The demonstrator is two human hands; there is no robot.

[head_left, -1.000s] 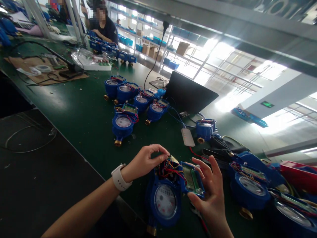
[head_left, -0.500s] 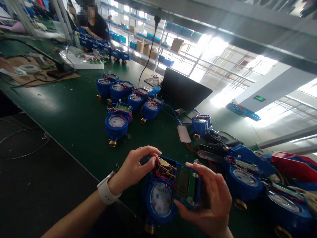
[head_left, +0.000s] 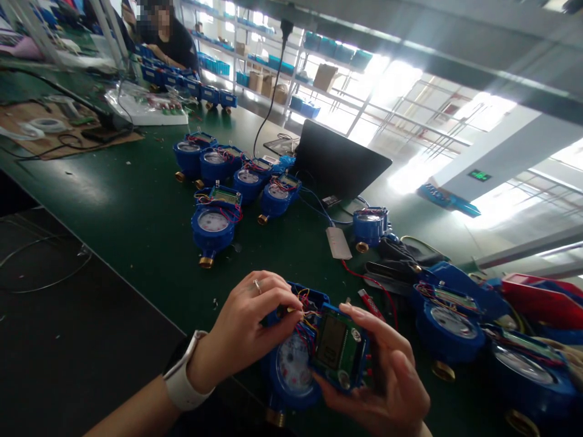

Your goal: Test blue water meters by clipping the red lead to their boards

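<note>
A blue water meter (head_left: 296, 371) with a round white dial and a brass fitting stands near the table's front edge. My left hand (head_left: 255, 315) pinches thin coloured wires (head_left: 311, 313) above the meter's open blue housing. What ends the wires, perhaps a small pale connector, is mostly hidden by the fingertips. A green circuit board with an LCD screen (head_left: 334, 346), set in a blue frame, is gripped by its edges in my right hand (head_left: 392, 376). The board is tilted and stands beside the housing, joined to it by wires.
Several similar blue meters (head_left: 213, 221) stand on the green table (head_left: 150, 224), ahead and to the right. A black laptop (head_left: 341, 161), a white box with a red cable (head_left: 338, 243) and a red bin (head_left: 537, 297) lie beyond. Another person (head_left: 175, 45) sits at the far end.
The framed board has come away from the housing and tilted. My left hand has shifted right and down, drawing the wires toward the board. A red-and-white object now shows behind.
</note>
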